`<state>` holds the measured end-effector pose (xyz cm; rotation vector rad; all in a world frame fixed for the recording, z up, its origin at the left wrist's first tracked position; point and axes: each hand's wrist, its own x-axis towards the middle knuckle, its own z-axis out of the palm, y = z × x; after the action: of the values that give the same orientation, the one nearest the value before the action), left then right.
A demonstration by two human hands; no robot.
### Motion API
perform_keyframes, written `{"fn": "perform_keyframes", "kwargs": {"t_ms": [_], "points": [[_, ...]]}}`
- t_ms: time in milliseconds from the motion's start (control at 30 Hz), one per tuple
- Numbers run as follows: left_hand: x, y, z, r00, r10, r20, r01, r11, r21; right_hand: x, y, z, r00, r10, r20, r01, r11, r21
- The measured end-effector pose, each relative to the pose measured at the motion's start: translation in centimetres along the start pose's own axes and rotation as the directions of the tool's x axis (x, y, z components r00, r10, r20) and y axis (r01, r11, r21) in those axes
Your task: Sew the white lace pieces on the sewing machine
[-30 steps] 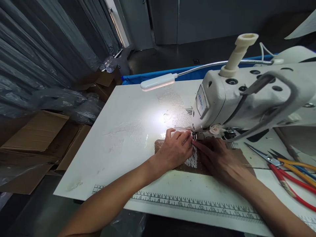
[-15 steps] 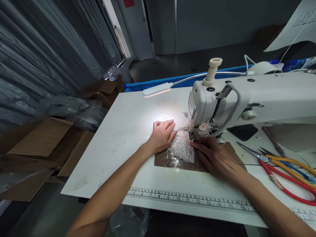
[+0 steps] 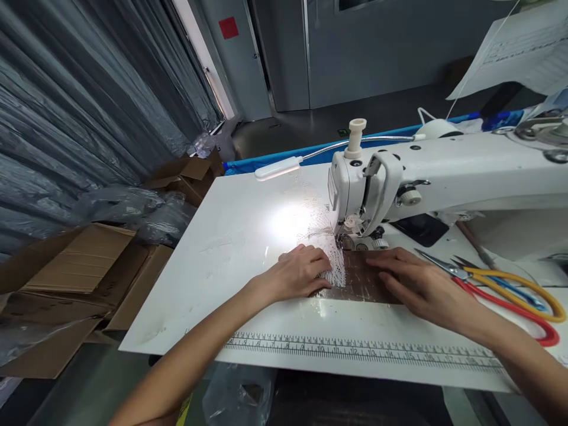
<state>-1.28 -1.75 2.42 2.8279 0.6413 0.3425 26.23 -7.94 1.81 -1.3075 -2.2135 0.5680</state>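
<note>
My left hand (image 3: 304,271) lies flat with fingers loosely spread over a piece of white lace fabric (image 3: 338,269), left of the needle area. Part of the lace is under the needle area of the white sewing machine (image 3: 355,189). A shiny brown sheet (image 3: 364,284) lies beneath the lace. My right hand (image 3: 412,281) rests on the right part of this brown sheet, fingers stretched out and apart, holding nothing. Its fingertips are a short way right of the lace. What lies under both palms is hidden.
Scissors with red handles (image 3: 510,302) and scissors with orange handles (image 3: 528,281) lie right of my right hand. A slim lamp (image 3: 279,168) lights the white table (image 3: 213,254). A printed ruler (image 3: 332,349) runs along its front edge. Open cardboard boxes (image 3: 80,260) stand at left.
My left hand has slid nearer to me over the lace. My right hand has drawn back to the right, away from the needle area and the lace edge. The camera view has shifted.
</note>
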Motion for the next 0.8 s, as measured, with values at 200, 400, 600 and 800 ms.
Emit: {"fn": "perform_keyframes", "kwargs": {"t_ms": [200,400,600,800], "points": [[0.5,-0.5,1.2,0.996,-0.062,-0.067,0.059,0.997,-0.050,0.6,-0.7,1.5,0.999,-0.038,0.036,0.036,0.998,0.044],[0.3,-0.3,1.1,0.991,-0.079,-0.106,0.071,0.994,-0.078,2.3,-1.4,2.8,0.987,-0.106,0.120,0.104,0.994,0.023],[0.4,-0.2,1.8,0.965,-0.014,-0.262,0.010,1.000,-0.017,3.1,-1.7,3.9,0.995,-0.076,0.068,0.079,0.996,-0.035],[0.7,-0.3,2.2,0.888,0.004,-0.460,-0.013,1.000,-0.017,2.4,-0.9,4.0,0.999,-0.027,-0.027,0.026,0.999,-0.033]]}}
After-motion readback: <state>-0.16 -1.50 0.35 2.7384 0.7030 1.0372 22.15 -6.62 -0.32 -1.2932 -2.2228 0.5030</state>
